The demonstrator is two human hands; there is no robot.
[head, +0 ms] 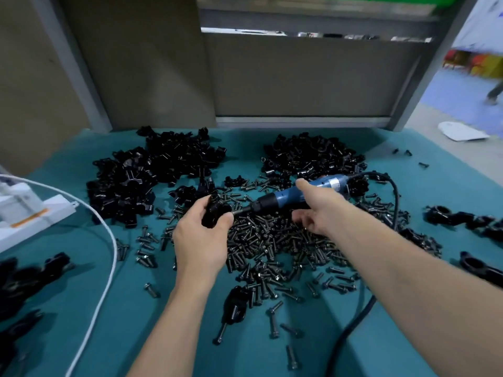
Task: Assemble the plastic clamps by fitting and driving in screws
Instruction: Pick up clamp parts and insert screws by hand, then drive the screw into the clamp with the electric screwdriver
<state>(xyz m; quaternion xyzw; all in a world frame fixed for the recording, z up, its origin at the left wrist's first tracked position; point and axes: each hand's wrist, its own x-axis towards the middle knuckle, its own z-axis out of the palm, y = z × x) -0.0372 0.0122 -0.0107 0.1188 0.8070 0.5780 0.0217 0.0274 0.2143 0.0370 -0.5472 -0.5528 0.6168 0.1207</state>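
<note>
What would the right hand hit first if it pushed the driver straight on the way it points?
The black clamp in the left hand. The right hand aims the driver leftward, its bit apparently already at the clamp.

Even, diffuse overhead light falls on the teal surface (114, 336); shadows beneath the forearms are soft and faint. Small highlights glint on the black clamp pile (152, 172) and the screws (272, 248). Wide-angle distortion bends the frame's edges. The aisle (468, 85) at upper right is brighter and motion-blurred; the left margin is smeared.
</note>
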